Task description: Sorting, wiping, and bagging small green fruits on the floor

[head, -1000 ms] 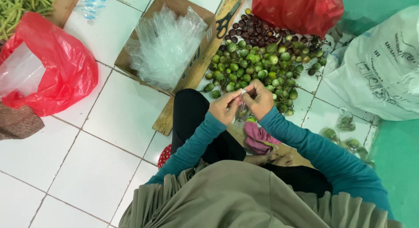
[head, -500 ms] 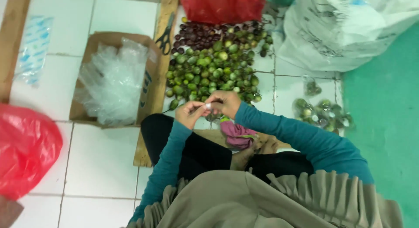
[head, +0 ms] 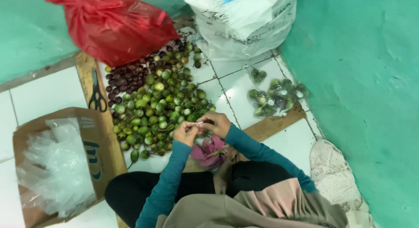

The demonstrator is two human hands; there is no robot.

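White floor tiles [head: 48, 93] carry green fruit [head: 152, 110] at twelve o'clock of both hands, left hand [head: 187, 133] and right hand [head: 217, 123] pinching shut on a small clear bag [head: 200, 123], which could slip and spill.

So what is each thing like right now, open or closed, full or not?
Red plastic bag: bulging, lying by the wall.
White sack: full, top out of view.
Cardboard box: open, holding clear bags.
Scissors: closed, flat.
Small packed bags: filled.
Left hand, right hand: fingers pinching something small together.

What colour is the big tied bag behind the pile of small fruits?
Red: the plastic bag lies past the fruit pile, seen in the head view.
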